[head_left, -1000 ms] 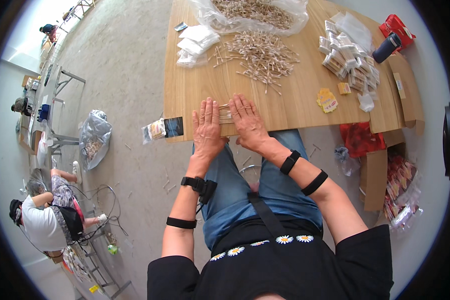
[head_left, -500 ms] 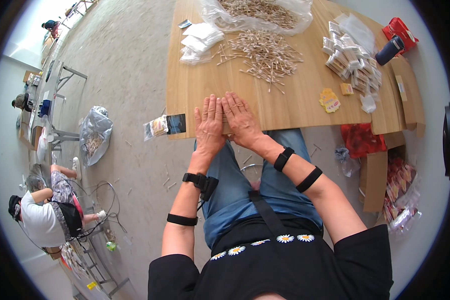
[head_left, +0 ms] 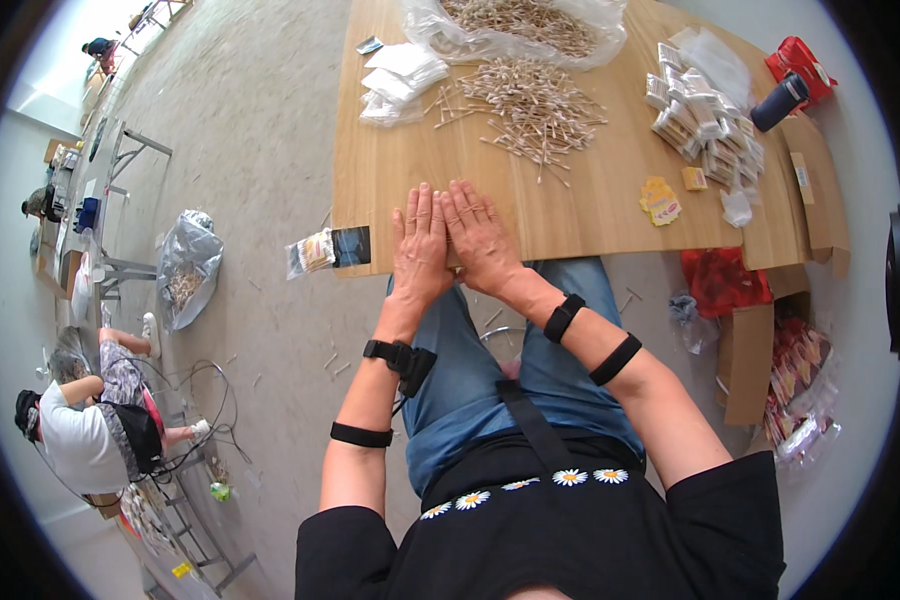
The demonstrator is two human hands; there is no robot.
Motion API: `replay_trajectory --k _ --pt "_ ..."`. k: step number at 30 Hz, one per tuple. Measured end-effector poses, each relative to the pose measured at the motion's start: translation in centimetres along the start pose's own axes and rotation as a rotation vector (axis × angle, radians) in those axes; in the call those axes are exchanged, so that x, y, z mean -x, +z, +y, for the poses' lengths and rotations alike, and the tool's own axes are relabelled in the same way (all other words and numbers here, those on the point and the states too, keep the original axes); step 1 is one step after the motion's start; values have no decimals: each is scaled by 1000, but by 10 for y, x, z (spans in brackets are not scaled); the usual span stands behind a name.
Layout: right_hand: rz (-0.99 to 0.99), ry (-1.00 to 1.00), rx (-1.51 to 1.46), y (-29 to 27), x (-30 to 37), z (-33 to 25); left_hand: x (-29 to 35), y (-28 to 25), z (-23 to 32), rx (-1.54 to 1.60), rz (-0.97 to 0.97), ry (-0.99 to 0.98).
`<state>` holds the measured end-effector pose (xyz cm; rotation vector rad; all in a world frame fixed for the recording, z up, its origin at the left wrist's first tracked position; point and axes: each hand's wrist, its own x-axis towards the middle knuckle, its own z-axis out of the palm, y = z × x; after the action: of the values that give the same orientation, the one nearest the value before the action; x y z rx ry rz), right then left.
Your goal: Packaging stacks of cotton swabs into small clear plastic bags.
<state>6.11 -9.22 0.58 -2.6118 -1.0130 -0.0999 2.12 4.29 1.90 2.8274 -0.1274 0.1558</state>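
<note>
My left hand (head_left: pixel 420 245) lies flat near the table's front edge, its fingers stretched forward. Right beside it my right hand (head_left: pixel 478 238) is also flat, fingers extended and tilted in toward the left one. The index-finger sides of both hands meet. Whether anything lies under the palms is hidden from view. Beyond my fingertips spreads a loose pile of cotton swabs (head_left: pixel 538 108) with wooden sticks. A stack of clear plastic bags (head_left: pixel 402 75) sits left of that pile. Left of my left hand, a small pack of cotton swabs (head_left: pixel 316 252) hangs over the table's edge.
A large clear bag (head_left: pixel 440 42) full of swabs is at the table's far side. Packed swabs (head_left: pixel 705 110), a dark bottle (head_left: pixel 780 100), a red bag (head_left: pixel 802 68) and a yellow card (head_left: pixel 660 201) are to the right. Another person (head_left: pixel 85 440) sits at far left.
Both hands have shifted very slightly forward together on the table, still flat and side by side. Nothing else on the table has visibly moved.
</note>
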Motion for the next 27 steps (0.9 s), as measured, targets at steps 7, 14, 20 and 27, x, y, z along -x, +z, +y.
replay_trajectory --k 7,14,20,27 --pt "28 -90 -28 5 -1 -9 16 4 -4 61 80 12" --pt "78 -23 66 10 5 -8 15 14 0 -107 123 9" --pt "68 -11 86 4 2 -13 19 12 3 -48 138 2" --pt "161 -80 108 12 -3 -18 23 13 -1 118 224 1"
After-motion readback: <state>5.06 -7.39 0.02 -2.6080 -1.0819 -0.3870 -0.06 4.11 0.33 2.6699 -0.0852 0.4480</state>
